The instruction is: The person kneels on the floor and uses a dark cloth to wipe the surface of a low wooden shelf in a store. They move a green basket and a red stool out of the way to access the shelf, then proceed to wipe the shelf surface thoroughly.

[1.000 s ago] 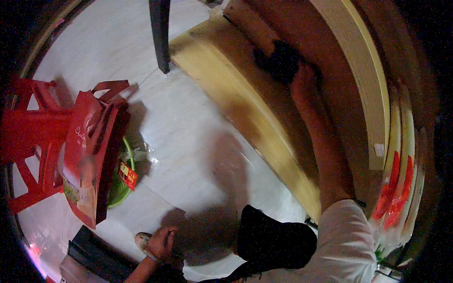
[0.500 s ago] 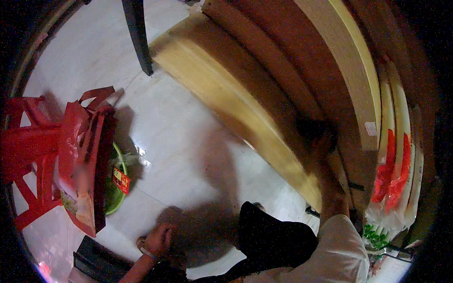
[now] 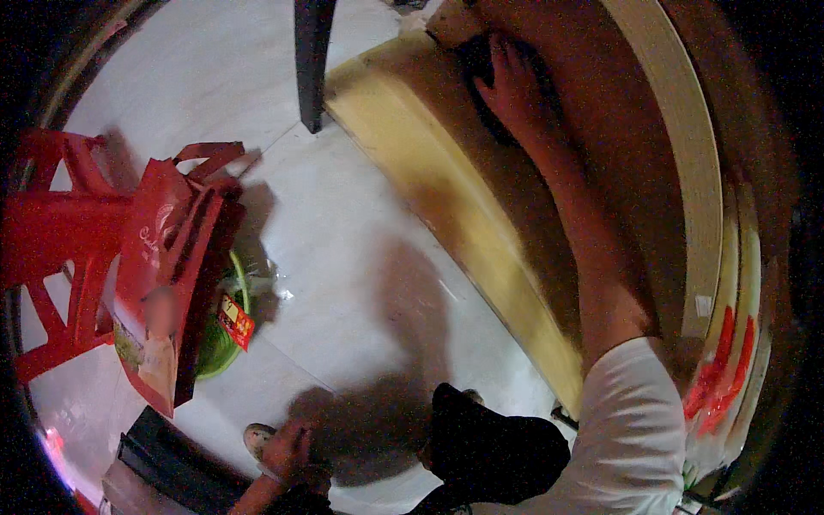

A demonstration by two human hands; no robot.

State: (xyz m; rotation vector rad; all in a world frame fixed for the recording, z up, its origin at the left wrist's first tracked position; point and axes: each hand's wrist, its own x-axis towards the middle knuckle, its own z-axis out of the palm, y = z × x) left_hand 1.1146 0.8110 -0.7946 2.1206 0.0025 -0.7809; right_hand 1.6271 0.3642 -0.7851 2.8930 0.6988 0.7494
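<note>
My right hand [image 3: 508, 81] reaches far forward onto the brown inner panel [image 3: 524, 202] of a long wooden piece of furniture. Its fingers press down on what looks like a dark cloth [image 3: 542, 73], which shows on both sides of the hand. Dim light blurs the cloth's edges. Along the panel's left side runs a pale wooden board [image 3: 429, 146]. Low at the left, beside my dark-clothed leg, my left hand [image 3: 287, 451] is loosely curled. Nothing shows in it, though its fingers are blurred.
Left on the pale tiled floor [image 3: 335, 232] are a red plastic stool [image 3: 60, 227], a red bag [image 3: 150, 223] and a green basket [image 3: 225, 356]. A dark post [image 3: 312, 69] stands ahead. Long plastic-wrapped pieces [image 3: 730, 343] lean at the right. A black box-like thing [image 3: 176, 463] lies low left.
My right hand has slid forward and left along the panel with the dark cloth, and the arm is now stretched out. My left hand stays low. The whole view has shifted slightly.
</note>
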